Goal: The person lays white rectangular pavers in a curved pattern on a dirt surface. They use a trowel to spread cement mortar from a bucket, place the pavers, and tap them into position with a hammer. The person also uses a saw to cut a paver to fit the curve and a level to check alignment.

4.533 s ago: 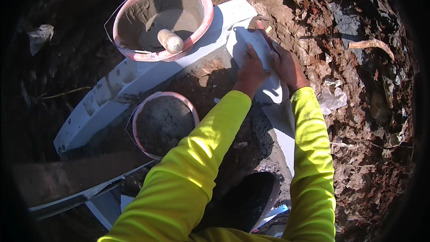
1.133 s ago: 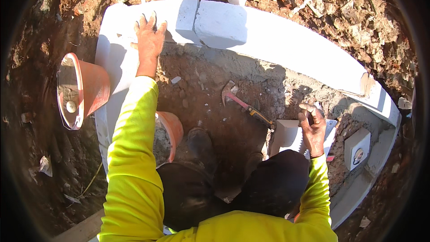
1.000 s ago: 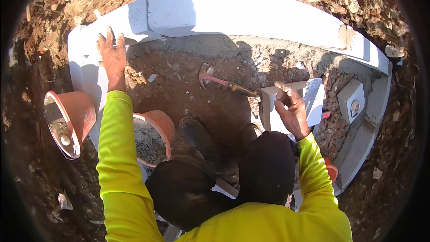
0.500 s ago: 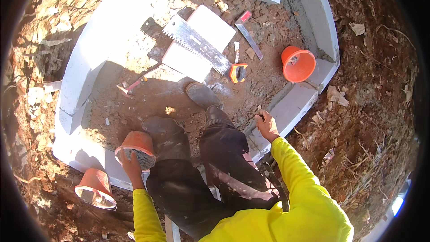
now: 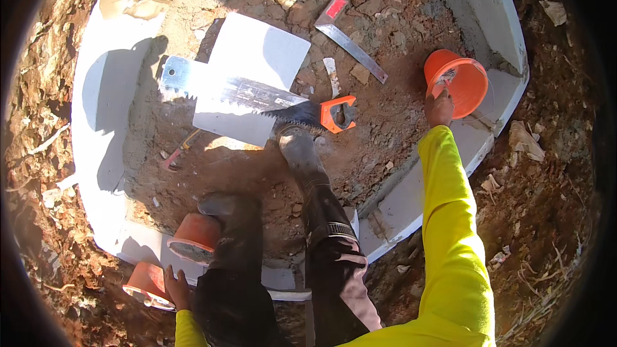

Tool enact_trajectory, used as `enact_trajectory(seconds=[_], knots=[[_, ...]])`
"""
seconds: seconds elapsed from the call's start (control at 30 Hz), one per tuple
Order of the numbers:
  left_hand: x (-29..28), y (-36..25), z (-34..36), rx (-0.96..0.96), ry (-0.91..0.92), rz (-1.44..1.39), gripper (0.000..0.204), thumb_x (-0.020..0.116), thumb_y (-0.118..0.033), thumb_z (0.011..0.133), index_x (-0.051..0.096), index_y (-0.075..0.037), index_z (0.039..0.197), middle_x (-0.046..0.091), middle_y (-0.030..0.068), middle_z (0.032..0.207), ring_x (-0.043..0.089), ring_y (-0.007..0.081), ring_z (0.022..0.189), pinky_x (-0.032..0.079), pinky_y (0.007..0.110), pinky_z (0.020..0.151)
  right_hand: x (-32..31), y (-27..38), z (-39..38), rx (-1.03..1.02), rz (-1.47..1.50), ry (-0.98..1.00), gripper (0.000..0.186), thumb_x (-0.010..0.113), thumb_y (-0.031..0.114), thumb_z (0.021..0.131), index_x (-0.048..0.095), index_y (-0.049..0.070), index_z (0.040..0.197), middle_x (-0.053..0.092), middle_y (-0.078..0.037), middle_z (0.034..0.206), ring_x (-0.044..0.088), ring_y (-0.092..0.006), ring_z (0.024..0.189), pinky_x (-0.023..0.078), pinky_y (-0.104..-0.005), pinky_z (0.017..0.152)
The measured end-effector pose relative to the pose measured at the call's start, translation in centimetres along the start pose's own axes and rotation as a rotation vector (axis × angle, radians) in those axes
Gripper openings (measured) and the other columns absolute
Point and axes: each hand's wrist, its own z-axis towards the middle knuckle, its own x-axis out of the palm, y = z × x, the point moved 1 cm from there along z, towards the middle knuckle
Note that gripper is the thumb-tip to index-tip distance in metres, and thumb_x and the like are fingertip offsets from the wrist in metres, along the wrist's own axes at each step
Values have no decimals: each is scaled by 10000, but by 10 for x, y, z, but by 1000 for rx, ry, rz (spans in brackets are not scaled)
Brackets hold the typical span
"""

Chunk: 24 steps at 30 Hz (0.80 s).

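Note:
My right arm reaches forward to an orange bucket [image 5: 472, 90] at the right, which lies tipped with its mouth toward me. The fingers of my right hand [image 5: 440, 109] are closed over its near rim, beside a small pale object [image 5: 445, 77] inside that I cannot make out. My left hand [image 5: 178, 289] is open, fingers raised, beside a tilted orange bucket [image 5: 146, 283] at the lower left; contact is unclear. Another orange bucket [image 5: 196, 232], with grey material inside, leans by my left boot [image 5: 217, 204].
A handsaw [image 5: 257, 97] lies across white blocks [image 5: 257, 51] ahead of my right boot [image 5: 299, 151]. Beyond are a try square [image 5: 352, 42] and a pale strip [image 5: 331, 76]; a hammer [image 5: 180, 151] lies leftward. A low white block wall [image 5: 398, 212] curves round the soil.
My right hand has moved forward and right to the far bucket. My left hand has left the bucket by my boot and shifted toward the lower-left one. The view has shifted.

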Motion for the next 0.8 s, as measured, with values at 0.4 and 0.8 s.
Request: enact_trajectory(seconds=[0.4, 0.8], knots=[[-5, -70, 11, 101, 110, 132, 482, 531, -172, 911, 524, 98, 1311, 547, 323, 1314, 514, 457, 1239, 399, 475, 1065, 8, 40, -65, -317, 197, 250, 333, 654, 136, 770, 523, -35, 1024, 624, -228, 939, 630, -411, 905, 531, -491, 792], [-49, -89, 34, 245, 170, 178, 474, 557, -183, 934, 528, 76, 1331, 570, 295, 1307, 538, 422, 1231, 424, 447, 1033, 48, 37, -84, 7, 1032, 194, 249, 585, 123, 973, 648, -23, 1164, 678, -175, 1054, 673, -248, 959, 532, -384, 818]])
